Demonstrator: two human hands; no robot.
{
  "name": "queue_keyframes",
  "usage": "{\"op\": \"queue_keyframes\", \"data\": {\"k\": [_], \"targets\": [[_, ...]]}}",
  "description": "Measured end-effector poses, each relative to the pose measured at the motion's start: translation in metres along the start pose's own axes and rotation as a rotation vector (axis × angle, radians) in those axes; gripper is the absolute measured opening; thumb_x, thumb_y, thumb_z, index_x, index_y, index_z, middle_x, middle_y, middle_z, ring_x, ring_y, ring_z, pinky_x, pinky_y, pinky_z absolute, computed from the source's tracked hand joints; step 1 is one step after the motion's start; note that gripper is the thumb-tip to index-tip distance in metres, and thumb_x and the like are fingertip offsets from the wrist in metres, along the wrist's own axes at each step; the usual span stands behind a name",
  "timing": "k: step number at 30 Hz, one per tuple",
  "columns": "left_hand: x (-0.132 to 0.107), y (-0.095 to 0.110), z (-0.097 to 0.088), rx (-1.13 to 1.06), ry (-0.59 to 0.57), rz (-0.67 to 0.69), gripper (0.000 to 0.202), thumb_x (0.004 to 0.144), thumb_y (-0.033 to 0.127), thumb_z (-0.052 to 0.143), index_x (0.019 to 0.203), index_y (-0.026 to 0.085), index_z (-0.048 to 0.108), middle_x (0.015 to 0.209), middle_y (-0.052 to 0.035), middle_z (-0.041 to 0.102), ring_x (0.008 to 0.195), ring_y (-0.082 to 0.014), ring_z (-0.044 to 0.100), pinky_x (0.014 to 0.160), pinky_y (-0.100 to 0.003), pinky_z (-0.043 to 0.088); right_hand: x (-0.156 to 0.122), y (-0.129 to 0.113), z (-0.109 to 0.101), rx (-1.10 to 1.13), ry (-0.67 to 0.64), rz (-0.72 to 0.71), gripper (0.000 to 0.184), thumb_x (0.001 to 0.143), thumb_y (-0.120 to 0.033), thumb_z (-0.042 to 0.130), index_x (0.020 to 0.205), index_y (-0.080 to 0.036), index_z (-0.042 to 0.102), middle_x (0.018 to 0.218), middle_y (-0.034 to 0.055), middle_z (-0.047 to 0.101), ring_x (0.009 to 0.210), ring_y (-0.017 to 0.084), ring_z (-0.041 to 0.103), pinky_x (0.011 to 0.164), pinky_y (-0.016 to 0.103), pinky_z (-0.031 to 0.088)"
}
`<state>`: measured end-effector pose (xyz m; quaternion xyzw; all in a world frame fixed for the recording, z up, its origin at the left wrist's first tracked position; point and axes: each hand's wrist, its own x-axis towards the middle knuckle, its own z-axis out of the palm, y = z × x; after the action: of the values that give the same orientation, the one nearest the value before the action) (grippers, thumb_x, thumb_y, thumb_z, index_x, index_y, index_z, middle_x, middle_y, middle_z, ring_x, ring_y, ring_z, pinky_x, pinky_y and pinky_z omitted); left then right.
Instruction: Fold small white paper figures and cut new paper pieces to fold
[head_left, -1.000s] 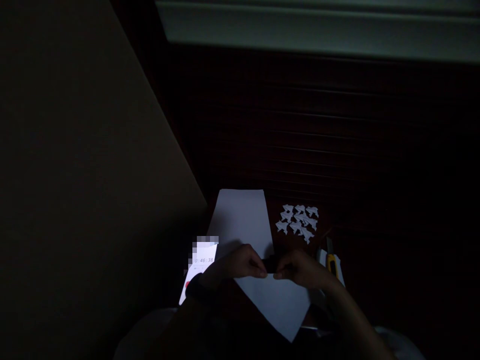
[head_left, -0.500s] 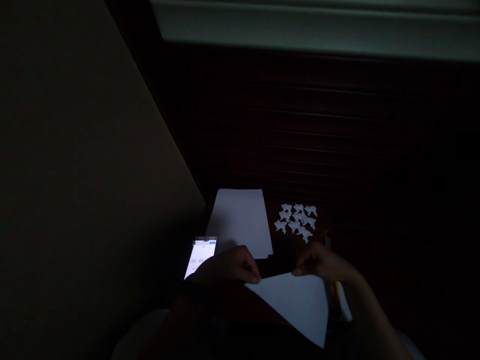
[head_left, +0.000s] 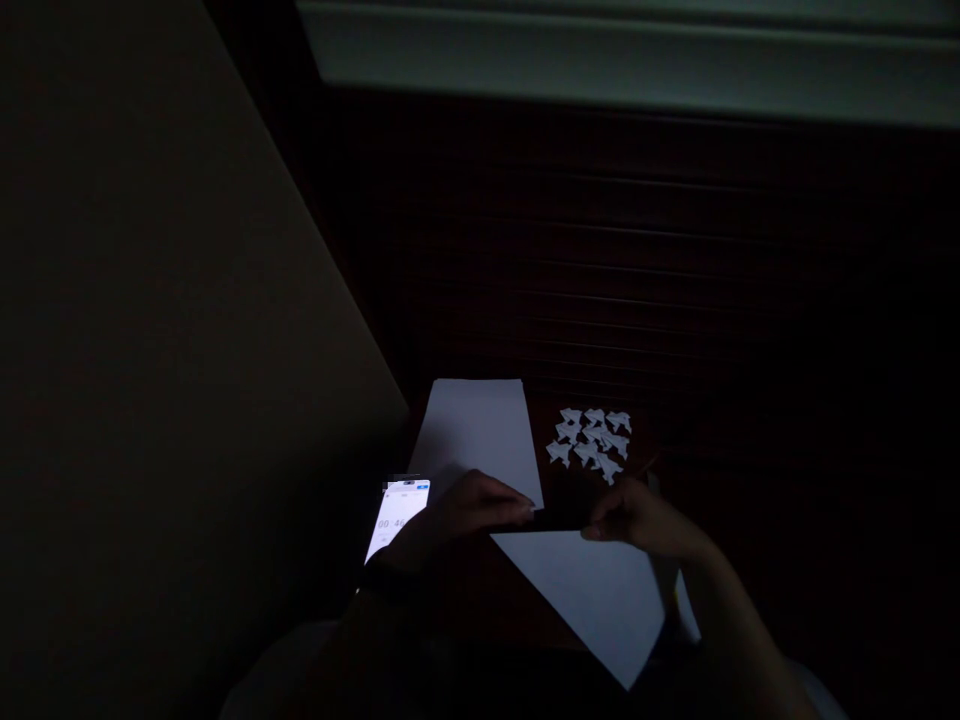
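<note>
A white sheet of paper (head_left: pixel 592 590), folded to a pointed shape, lies at the near side of the small dark table. My right hand (head_left: pixel 645 517) pinches its far edge between thumb and fingers. My left hand (head_left: pixel 484 503) is off the sheet, just beyond its left corner. Its fingers stretch out to the right over the near edge of a stack of white paper (head_left: pixel 480 430). Whether they touch the stack I cannot tell. Several small folded paper figures (head_left: pixel 592 438) lie grouped to the right of the stack.
A lit phone (head_left: pixel 397 515) showing a timer lies left of the stack, partly covered by my left wrist. A pale wall (head_left: pixel 187 350) rises on the left, and dark slatted panelling (head_left: pixel 562 250) stands behind the table. Something whitish (head_left: pixel 686 605) sits beside my right forearm. The light is dim.
My left hand has let go of the sheet's left corner and moved up and slightly right, its fingers straightening. The sheet has turned slightly, while my right hand stays on its edge.
</note>
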<state>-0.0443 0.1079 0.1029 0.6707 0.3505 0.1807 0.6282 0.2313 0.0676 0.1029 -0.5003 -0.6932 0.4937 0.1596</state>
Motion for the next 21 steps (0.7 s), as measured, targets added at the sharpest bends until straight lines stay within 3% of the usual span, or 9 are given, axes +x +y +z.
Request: {"op": "queue_keyframes", "data": {"k": [2,5,9,15,21], "targets": [[0.008,-0.011,0.013,0.031,-0.064,-0.019,0.031,0.069,0.036,0.063,0.091,0.015,0.068,0.085,-0.0059,0.069,0.075,-0.0178,0.061,0.065,-0.023,0.043,0.006,-0.003,0.010,-0.022,-0.006,-0.009,0.022,0.071,-0.034,0.060,0.071,-0.015,0.069,0.065,0.0017,0.064,0.060,0.014,0.055,0.051,0.021,0.038],[0.016,-0.028,0.026,0.097,-0.059,-0.059,0.029,0.069,0.038,0.062,0.080,0.012,0.070,0.071,-0.0054,0.068,0.060,-0.0144,0.057,0.052,-0.021,0.037,0.015,-0.005,0.023,-0.073,-0.023,-0.040,0.020,0.071,-0.032,0.059,0.070,-0.015,0.069,0.063,0.0009,0.064,0.058,0.013,0.053,0.051,0.021,0.037],[0.019,-0.040,0.032,0.122,-0.080,-0.026,0.028,0.071,0.038,0.060,0.077,0.013,0.070,0.067,-0.0033,0.066,0.057,-0.0118,0.054,0.050,-0.020,0.034,0.023,-0.008,0.034,-0.114,-0.049,-0.121,0.018,0.074,-0.023,0.053,0.076,-0.016,0.069,0.066,0.0005,0.065,0.060,0.013,0.055,0.054,0.021,0.038],[0.018,-0.037,0.031,0.179,-0.106,0.017,0.026,0.072,0.036,0.059,0.078,0.013,0.070,0.066,-0.0029,0.066,0.056,-0.0107,0.052,0.051,-0.019,0.034,0.025,-0.010,0.038,-0.088,-0.103,-0.160,0.019,0.073,-0.016,0.050,0.080,-0.015,0.068,0.074,0.0017,0.067,0.068,0.015,0.059,0.060,0.021,0.042],[0.014,-0.032,0.022,0.212,-0.098,-0.008,0.026,0.071,0.036,0.060,0.077,0.013,0.070,0.070,-0.0038,0.068,0.059,-0.0122,0.055,0.053,-0.019,0.036,0.017,-0.005,0.022,-0.106,-0.143,-0.144,0.020,0.073,-0.015,0.050,0.081,-0.015,0.068,0.077,0.0032,0.068,0.070,0.015,0.060,0.063,0.023,0.044]]}}
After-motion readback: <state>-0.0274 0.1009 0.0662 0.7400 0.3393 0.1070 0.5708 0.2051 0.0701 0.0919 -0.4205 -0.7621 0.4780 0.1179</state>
